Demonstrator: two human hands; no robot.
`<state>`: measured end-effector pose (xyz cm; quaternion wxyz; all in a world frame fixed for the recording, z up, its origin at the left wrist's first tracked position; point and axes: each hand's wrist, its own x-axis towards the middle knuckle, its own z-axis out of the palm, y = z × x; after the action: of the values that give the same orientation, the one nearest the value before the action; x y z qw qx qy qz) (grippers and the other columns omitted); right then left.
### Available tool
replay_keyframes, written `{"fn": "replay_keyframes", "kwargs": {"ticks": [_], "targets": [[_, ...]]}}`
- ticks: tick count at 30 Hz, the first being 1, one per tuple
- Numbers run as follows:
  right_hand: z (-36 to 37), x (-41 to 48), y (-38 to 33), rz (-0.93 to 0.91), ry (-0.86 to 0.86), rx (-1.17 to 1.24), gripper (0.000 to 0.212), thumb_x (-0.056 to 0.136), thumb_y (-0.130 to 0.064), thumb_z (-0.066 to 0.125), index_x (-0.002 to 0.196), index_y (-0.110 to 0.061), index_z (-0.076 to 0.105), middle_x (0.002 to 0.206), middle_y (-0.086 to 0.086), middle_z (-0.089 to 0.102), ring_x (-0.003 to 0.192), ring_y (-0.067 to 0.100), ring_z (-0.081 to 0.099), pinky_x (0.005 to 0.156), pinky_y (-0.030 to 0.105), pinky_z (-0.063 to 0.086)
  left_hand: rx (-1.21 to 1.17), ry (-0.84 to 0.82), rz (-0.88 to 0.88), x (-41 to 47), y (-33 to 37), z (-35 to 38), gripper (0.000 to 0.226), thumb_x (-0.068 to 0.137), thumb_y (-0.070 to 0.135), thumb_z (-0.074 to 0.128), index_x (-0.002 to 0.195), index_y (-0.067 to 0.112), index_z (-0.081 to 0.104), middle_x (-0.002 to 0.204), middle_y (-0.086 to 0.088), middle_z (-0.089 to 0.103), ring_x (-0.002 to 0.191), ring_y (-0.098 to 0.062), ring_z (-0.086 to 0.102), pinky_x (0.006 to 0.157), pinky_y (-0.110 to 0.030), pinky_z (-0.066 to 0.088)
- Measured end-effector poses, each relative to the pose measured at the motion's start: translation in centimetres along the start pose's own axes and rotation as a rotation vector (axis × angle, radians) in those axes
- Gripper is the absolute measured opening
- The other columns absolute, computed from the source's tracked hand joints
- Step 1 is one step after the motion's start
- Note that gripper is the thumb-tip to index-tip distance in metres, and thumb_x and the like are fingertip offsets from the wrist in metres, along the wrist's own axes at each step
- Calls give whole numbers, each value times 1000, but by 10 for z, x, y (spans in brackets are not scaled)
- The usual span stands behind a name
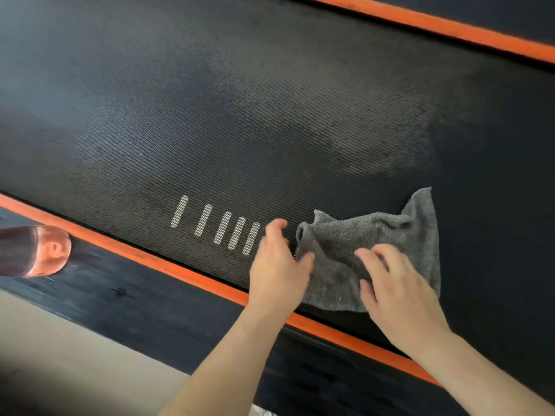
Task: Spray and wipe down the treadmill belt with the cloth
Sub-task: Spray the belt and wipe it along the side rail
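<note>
While both hands are down at the cloth, the head view looks steeply onto the treadmill belt (pixel 270 115), a dark, finely dotted surface that runs slantwise across the whole picture. An orange strip (pixel 168 265) borders the belt on the near side and a second orange strip (pixel 435 25) borders it on the far side. Much of the belt's middle looks paler and greyer, while the part to the right of the cloth looks darker. Five short white bars (pixel 216 225) are printed in a row on the belt close to the near strip.

The grey cloth (pixel 375 232) lies rumpled on the belt, just beside the near orange strip and to the right of the white bars. One corner points up toward the far side, and its left edge is bunched into a raised fold.

The left hand (pixel 279 268) sits at that bunched left edge, between the bars and the cloth. Its thumb lies on the fold and its curled fingers close in from the other side, so it appears to pinch the cloth there in a narrow grip. The right hand (pixel 402 295) rests on top of the cloth's lower right part with its fingers spread and only lightly bent, pressing down rather than grasping. Both bare forearms reach in from the bottom edge.

At the far left a blurred, reddish see-through bottle (pixel 42 250) lies over the dark side rail (pixel 126 292), well apart from the hands. Beyond the rail is pale floor (pixel 60 349).
</note>
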<state>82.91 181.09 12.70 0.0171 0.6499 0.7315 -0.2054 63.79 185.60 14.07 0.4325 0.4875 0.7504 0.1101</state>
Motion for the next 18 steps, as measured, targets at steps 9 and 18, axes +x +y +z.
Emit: {"fn": "replay_keyframes", "kwargs": {"ticks": [9,18], "targets": [[3,24,11,69,-65,189,44,99,-32,44,142,-26,46,113,-9,45,64,8,52,58,38,51,-337,104,-37,-9,1,-2,34,88,0,49,102,32,50,54,22,50,53,-4,46,56,-20,37],[11,34,-37,-84,8,180,40,84,-18,73,122,-15,62,106,4,48,80,17,53,52,31,53,462,314,-32,0,-55,-56,51,80,2,56,129,17,57,121,-12,50,110,-38,47,82,-51,42]]}}
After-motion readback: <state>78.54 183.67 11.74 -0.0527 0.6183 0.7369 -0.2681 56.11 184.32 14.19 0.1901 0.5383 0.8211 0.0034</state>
